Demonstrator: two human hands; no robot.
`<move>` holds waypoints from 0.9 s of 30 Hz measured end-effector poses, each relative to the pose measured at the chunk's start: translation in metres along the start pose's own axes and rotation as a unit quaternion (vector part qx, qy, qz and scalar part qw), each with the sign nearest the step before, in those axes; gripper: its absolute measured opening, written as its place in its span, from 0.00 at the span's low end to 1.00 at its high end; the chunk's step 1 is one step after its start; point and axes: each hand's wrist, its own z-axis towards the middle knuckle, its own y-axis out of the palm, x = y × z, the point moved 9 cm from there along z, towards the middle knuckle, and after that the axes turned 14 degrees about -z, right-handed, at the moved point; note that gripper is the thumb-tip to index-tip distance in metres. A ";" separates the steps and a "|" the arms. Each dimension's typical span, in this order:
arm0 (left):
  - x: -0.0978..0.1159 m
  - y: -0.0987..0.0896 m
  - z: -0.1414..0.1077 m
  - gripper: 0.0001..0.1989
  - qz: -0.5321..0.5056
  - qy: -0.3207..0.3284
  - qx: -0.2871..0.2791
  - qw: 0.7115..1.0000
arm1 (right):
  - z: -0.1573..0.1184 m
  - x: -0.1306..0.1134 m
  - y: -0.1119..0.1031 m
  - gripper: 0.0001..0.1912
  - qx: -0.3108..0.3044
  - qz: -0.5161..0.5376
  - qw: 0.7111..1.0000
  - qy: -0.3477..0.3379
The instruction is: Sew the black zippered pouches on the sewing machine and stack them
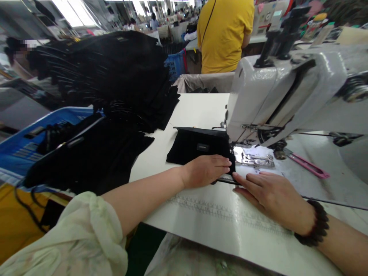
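Observation:
A black fabric piece [198,143] with a small dark label lies on the white sewing table, its right edge under the needle area of a white sewing machine [253,92]. My left hand [204,170] rests flat on its near right part, fingers stretched toward the presser foot. At the piece's near right corner, the fingertips of my right hand [264,191] touch the edge; that hand's fingers are extended and it wears a dark bead bracelet [314,224]. A metal seam guide [255,159] sits just right of the needle.
Pink-handled thread snips [309,165] lie right of the needle. A large stack of black fabric pieces [109,76] rises at the left, beside a blue basket [60,113]. Printed ruler marks [207,209] run along the table's near side. A person in a yellow shirt [224,34] stands beyond.

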 end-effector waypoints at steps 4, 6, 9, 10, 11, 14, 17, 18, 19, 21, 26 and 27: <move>-0.010 0.002 0.005 0.12 0.020 -0.016 -0.010 1.000 | 0.003 0.005 0.007 0.17 -0.010 -0.014 1.000 0.020; -0.014 0.001 0.007 0.11 0.024 -0.017 -0.007 1.000 | 0.004 0.008 0.010 0.18 -0.020 -0.018 0.999 0.031; -0.020 0.002 0.011 0.11 0.028 -0.015 -0.012 0.999 | 0.004 0.012 0.014 0.20 -0.032 -0.022 0.998 0.048; -0.022 0.002 0.013 0.11 0.029 -0.015 -0.015 0.999 | 0.004 0.013 0.016 0.20 -0.036 -0.021 0.998 0.050; -0.024 0.003 0.014 0.11 0.031 -0.016 -0.018 0.999 | 0.004 0.013 0.017 0.20 -0.041 -0.021 0.998 0.052; -0.031 0.003 0.017 0.11 0.031 -0.027 -0.024 0.999 | 0.003 0.013 0.019 0.19 -0.048 -0.016 0.997 0.052; -0.038 0.002 0.020 0.11 0.022 -0.044 -0.024 0.999 | 0.003 0.014 0.019 0.19 -0.043 -0.009 0.998 0.053; -0.040 0.001 0.021 0.11 0.020 -0.049 -0.024 0.998 | 0.002 0.014 0.019 0.19 -0.043 -0.006 0.998 0.053; -0.042 0.001 0.022 0.11 0.020 -0.053 -0.025 0.998 | 0.002 0.014 0.020 0.19 -0.043 -0.004 0.998 0.054; -0.046 0.001 0.024 0.11 0.025 -0.059 -0.032 0.997 | 0.002 0.014 0.019 0.19 -0.040 0.001 0.998 0.058; -0.048 -0.002 0.028 0.10 0.034 -0.052 -0.025 0.998 | 0.001 0.016 0.017 0.19 -0.033 0.016 0.997 0.066; -0.048 -0.002 0.029 0.10 0.034 -0.053 -0.021 0.998 | 0.001 0.016 0.018 0.19 -0.036 0.018 0.997 0.066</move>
